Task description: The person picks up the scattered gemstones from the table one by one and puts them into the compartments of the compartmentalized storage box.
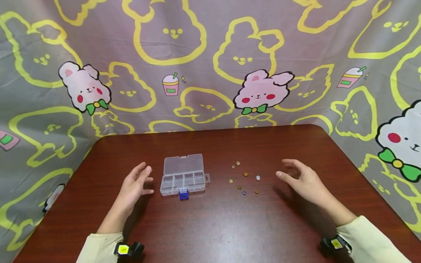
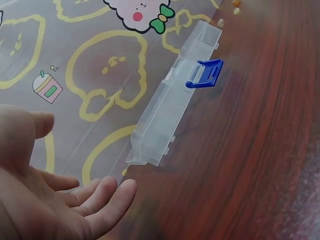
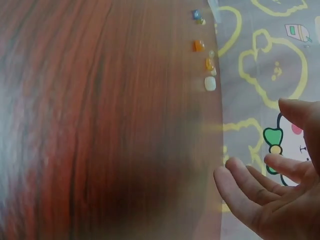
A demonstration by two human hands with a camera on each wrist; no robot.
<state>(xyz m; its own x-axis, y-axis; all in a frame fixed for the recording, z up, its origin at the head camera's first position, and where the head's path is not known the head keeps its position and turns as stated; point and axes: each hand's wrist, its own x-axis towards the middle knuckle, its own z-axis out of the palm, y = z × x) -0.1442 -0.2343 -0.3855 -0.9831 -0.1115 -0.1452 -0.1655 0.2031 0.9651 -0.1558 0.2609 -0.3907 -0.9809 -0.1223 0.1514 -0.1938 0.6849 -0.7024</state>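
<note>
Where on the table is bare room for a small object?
Widest is the near tabletop, between the sleeves, in front of the clear compartment box and the eight bead-like stones. A strip is also free behind them, before the patterned curtain. It is crowded between box and right hand, where the stones lie.
</note>
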